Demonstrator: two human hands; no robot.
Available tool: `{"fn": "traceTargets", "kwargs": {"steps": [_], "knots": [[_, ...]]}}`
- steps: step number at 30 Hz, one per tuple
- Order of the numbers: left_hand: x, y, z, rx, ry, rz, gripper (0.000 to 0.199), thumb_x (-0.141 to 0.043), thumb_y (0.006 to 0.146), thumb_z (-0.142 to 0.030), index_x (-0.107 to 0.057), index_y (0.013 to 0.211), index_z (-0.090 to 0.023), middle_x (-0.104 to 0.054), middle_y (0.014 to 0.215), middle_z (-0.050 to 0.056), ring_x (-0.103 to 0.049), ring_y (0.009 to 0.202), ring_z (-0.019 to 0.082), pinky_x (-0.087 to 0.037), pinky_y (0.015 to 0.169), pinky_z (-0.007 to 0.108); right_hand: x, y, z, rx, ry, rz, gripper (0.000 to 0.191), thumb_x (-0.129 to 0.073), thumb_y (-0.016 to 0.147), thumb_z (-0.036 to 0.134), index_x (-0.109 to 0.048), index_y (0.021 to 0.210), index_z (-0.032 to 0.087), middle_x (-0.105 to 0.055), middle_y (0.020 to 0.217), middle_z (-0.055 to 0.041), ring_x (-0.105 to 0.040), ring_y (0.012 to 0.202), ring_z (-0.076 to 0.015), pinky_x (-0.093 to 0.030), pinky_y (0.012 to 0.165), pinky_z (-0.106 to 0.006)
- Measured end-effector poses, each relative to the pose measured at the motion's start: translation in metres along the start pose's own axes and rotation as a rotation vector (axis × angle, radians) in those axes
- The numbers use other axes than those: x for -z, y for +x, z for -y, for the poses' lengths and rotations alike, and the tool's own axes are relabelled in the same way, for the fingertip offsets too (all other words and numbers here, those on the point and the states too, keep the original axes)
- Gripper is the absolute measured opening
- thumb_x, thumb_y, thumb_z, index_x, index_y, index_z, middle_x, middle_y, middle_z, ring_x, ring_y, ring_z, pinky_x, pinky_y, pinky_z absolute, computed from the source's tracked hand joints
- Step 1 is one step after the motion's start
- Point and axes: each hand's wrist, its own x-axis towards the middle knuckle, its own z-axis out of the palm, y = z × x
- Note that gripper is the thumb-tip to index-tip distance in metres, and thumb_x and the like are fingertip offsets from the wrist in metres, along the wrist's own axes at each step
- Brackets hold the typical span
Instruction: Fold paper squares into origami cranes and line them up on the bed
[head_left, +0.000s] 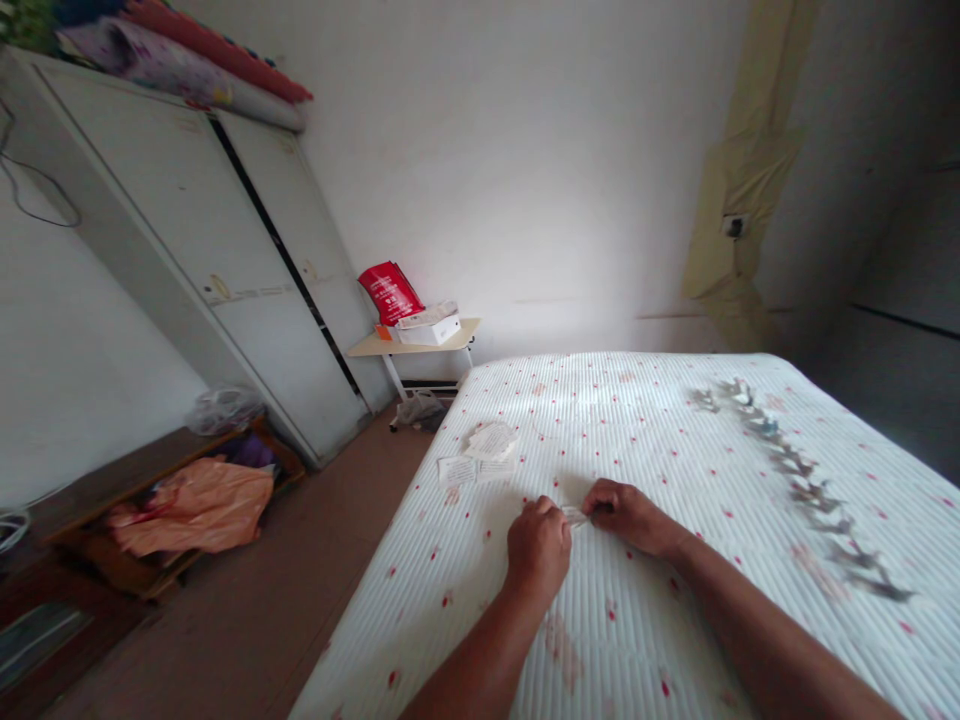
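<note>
Between my two hands is a small piece of folded printed paper, just above or on the quilted bed cover. My left hand pinches its left end, and the fingers of my right hand pinch the right end. Beyond my left hand lie several flat printed paper sheets. On the right side of the bed, a slanting row of small folded paper figures runs from the far end toward me; they look like birds.
Past the bed's far left corner stands a small table with a white box and a red bag. A tall cabinet is at the left. An orange plastic bag lies on a low wooden shelf.
</note>
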Motion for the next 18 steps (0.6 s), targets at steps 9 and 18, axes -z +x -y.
{"fn": "traceTargets", "kwargs": {"steps": [9, 18], "knots": [[-0.002, 0.000, 0.001, -0.011, -0.020, -0.022, 0.018, -0.046, 0.082, -0.015, -0.063, 0.076, -0.019, -0.060, 0.083, 0.002, -0.053, 0.081, 0.014, -0.039, 0.081, 0.025, 0.002, -0.003, 0.010, -0.011, 0.035, 0.034, 0.015, -0.049, 0.078, 0.018, -0.064, 0.080, 0.018, -0.061, 0.083, -0.0026, -0.057, 0.078, -0.0135, -0.043, 0.072, -0.023], [-0.001, 0.000, 0.000, -0.003, -0.020, -0.020, 0.016, -0.048, 0.082, -0.016, -0.062, 0.076, -0.019, -0.060, 0.083, 0.002, -0.053, 0.083, 0.014, -0.040, 0.079, 0.026, 0.000, -0.002, 0.021, -0.015, -0.126, 0.022, 0.017, -0.048, 0.077, 0.015, -0.064, 0.072, 0.017, -0.060, 0.078, -0.0028, -0.055, 0.073, -0.0126, -0.040, 0.067, -0.021]]}}
